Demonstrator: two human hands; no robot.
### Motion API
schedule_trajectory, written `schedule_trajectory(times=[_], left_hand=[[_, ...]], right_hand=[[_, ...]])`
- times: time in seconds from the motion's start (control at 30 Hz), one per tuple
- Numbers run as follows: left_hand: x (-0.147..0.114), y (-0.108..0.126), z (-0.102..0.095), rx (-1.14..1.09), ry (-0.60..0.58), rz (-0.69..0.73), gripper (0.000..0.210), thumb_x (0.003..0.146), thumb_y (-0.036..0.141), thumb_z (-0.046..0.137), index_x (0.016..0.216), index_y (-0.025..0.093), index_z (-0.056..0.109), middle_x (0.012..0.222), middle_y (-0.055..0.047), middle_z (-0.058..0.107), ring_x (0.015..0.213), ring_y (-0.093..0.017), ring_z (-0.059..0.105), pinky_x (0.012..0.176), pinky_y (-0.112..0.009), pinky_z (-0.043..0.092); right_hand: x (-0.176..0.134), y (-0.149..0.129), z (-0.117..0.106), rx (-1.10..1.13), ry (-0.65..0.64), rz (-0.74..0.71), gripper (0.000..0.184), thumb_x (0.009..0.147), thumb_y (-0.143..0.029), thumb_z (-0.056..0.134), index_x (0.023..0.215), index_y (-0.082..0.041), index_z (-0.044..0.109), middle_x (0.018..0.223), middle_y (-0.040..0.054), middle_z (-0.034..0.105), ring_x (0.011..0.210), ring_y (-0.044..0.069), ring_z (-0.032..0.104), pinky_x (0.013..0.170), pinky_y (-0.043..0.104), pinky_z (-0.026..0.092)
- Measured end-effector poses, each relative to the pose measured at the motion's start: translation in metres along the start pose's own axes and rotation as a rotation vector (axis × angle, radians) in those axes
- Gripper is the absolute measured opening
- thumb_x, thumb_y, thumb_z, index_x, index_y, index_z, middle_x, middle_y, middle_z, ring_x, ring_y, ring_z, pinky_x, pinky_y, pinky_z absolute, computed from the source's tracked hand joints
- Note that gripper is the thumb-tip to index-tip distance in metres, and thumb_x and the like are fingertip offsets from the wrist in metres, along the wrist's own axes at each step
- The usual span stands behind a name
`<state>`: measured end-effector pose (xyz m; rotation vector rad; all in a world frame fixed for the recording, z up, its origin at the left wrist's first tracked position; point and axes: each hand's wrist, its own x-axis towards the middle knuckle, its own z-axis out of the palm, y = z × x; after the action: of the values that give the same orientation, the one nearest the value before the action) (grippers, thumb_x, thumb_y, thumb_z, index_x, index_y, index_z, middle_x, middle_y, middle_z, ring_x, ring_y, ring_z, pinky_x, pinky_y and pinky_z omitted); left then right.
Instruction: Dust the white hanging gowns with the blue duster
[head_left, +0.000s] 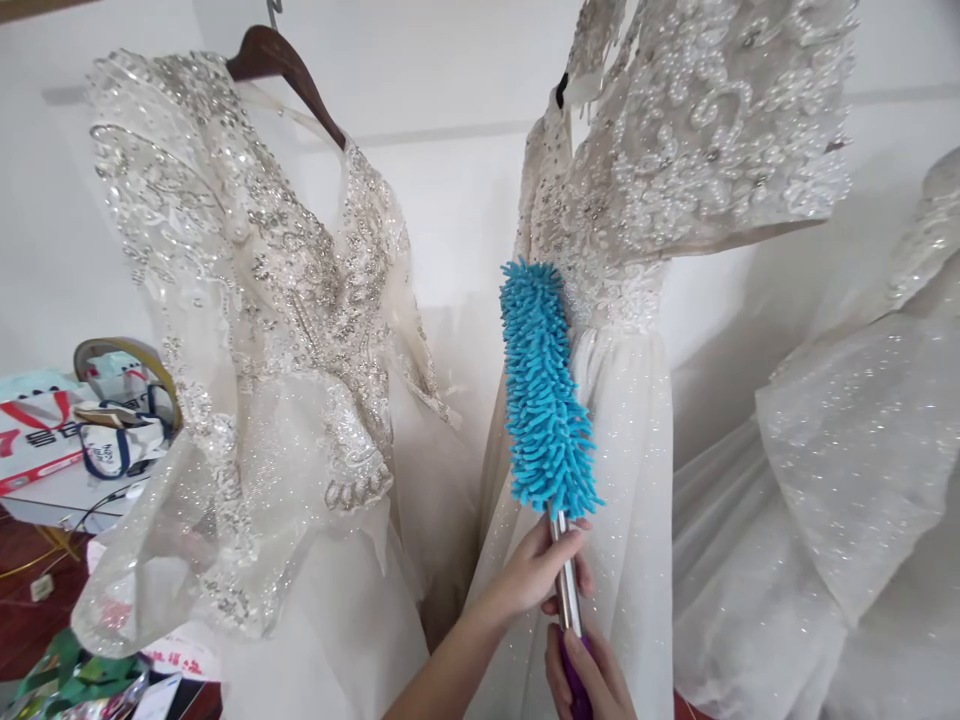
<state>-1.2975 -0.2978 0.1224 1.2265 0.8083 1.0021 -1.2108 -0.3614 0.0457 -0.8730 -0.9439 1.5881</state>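
A blue chenille duster (545, 390) stands upright on a metal handle. Its fluffy head touches the beaded gown (637, 300) at three o'clock.

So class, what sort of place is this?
Probably a bridal shop or dress studio: beaded gowns hang on hangers, and hands hold a blue duster against one.

Showed a bright turquoise duster (545, 390) with silver shaft and purple grip, ivory gowns (277, 330) patterned in silver beads and pearls, a dark brown hanger (285, 70).
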Motion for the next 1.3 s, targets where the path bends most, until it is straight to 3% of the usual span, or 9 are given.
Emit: schedule_trajectory(times=[0.13,0.33,0.6,0.73,0.87,0.97,1.07,1.2,1.3], left_hand=[[0.007,-0.017,-0.009,-0.027,-0.006,-0.073,0.051,0.072,0.067,0.047,0.089,0.019,0.05,0.051,0.005,0.055,0.033,-0.006,0.04,0.033,-0.019,0.017],[0.024,-0.065,-0.026,-0.198,0.181,-0.164,0.042,0.066,0.061,0.056,0.078,0.02,0.05,0.046,0.006,0.05,0.037,-0.008,0.043,0.035,-0.02,0.012],[0.018,-0.128,-0.045,-0.265,0.402,-0.21,0.043,0.062,0.058,0.06,0.079,0.019,0.052,0.048,0.007,0.048,0.04,-0.008,0.04,0.039,-0.021,0.018],[0.006,-0.142,-0.048,-0.273,0.461,-0.218,0.042,0.063,0.059,0.061,0.072,0.019,0.051,0.05,0.006,0.047,0.04,-0.007,0.035,0.04,-0.023,0.017],[0.007,-0.126,-0.046,-0.249,0.458,-0.173,0.048,0.06,0.062,0.064,0.078,0.018,0.054,0.051,0.005,0.05,0.042,-0.008,0.04,0.04,-0.022,0.02],[0.012,-0.091,-0.035,-0.206,0.411,-0.108,0.048,0.063,0.062,0.062,0.081,0.018,0.053,0.053,0.006,0.052,0.037,-0.006,0.038,0.035,-0.021,0.016],[0.013,-0.046,-0.015,-0.133,0.266,0.015,0.044,0.069,0.062,0.055,0.078,0.019,0.049,0.052,0.007,0.051,0.031,-0.005,0.034,0.028,-0.019,0.014],[0.008,0.002,0.016,-0.079,0.132,0.121,0.04,0.073,0.06,0.051,0.076,0.02,0.046,0.049,0.008,0.051,0.028,-0.004,0.031,0.024,-0.017,0.017],[0.005,0.013,0.03,-0.053,0.08,0.16,0.038,0.076,0.059,0.048,0.074,0.021,0.046,0.046,0.008,0.049,0.027,-0.004,0.031,0.023,-0.017,0.018]], right_hand=[[0.01,0.013,-0.004,0.032,-0.029,0.033,0.04,0.074,-0.058,0.057,0.068,-0.02,0.046,0.039,-0.013,0.045,0.025,-0.001,0.032,0.029,0.012,0.025],[0.027,0.039,-0.014,0.023,-0.106,0.083,0.049,0.077,-0.058,0.053,0.051,-0.018,0.044,0.038,-0.0112,0.042,0.025,-0.002,0.033,0.03,0.013,0.024],[0.028,0.063,-0.01,0.186,-0.111,0.268,0.053,0.054,-0.065,0.069,0.049,-0.017,0.047,0.033,-0.0124,0.042,0.021,-0.002,0.032,0.026,0.012,0.021],[0.029,0.075,-0.005,0.224,-0.138,0.322,0.057,0.042,-0.07,0.072,0.049,-0.018,0.048,0.028,-0.0133,0.039,0.018,-0.001,0.029,0.024,0.014,0.022],[0.028,0.065,-0.003,0.221,-0.146,0.285,0.055,0.044,-0.069,0.071,0.061,-0.02,0.052,0.028,-0.0144,0.041,0.017,0.002,0.031,0.024,0.016,0.024],[0.021,0.039,-0.004,0.143,-0.151,0.198,0.046,0.063,-0.062,0.065,0.063,-0.02,0.048,0.033,-0.0135,0.044,0.02,0.0,0.033,0.027,0.014,0.023],[0.009,0.005,-0.006,-0.071,-0.136,0.069,0.039,0.077,-0.058,0.053,0.074,-0.02,0.047,0.038,-0.0129,0.045,0.025,0.001,0.036,0.03,0.014,0.028],[-0.007,-0.029,-0.008,-0.151,-0.077,-0.048,0.044,0.08,-0.055,0.05,0.107,-0.02,0.046,0.044,-0.0136,0.045,0.027,0.001,0.035,0.031,0.013,0.033],[-0.014,-0.037,-0.008,-0.057,-0.115,-0.08,0.05,0.079,-0.054,0.053,0.114,-0.019,0.046,0.043,-0.0128,0.047,0.024,-0.001,0.033,0.029,0.012,0.029]])
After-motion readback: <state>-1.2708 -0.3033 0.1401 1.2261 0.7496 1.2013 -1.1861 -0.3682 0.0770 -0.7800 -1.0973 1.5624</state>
